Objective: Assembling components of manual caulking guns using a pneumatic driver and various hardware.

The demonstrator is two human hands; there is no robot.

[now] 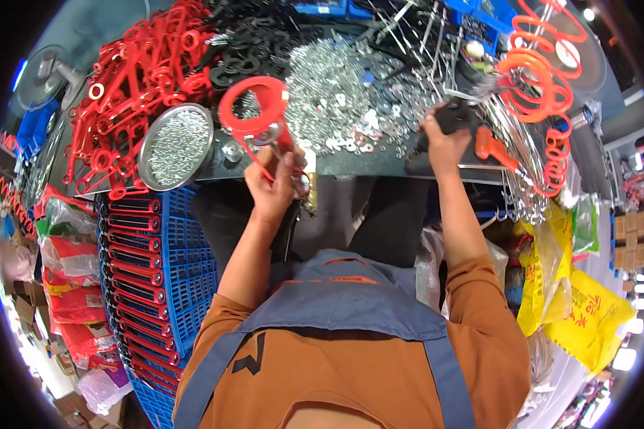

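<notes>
My left hand (270, 189) is closed around the shank of a red ring-headed metal part (283, 107), its wide ring pointing away from me above the bench's front edge. Thin red bars and a brass-coloured piece show just beside the fingers. Over on the right, my right hand (445, 146) is wrapped around a dark tool-like object (454, 114) near the bench edge; its exact kind does not show. Between the hands lies a heap of small silvery washers and hardware (329, 93). A round metal dish (177, 146) full of small shiny pieces sits left of my left hand.
Red parts (136, 86) are piled at the left, black parts (254, 43) behind. An orange-handled tool (495, 149), metal rods (519, 136) and a coiled orange air hose (540, 86) crowd the right. A blue crate (186, 264) beside me holds stacked red parts.
</notes>
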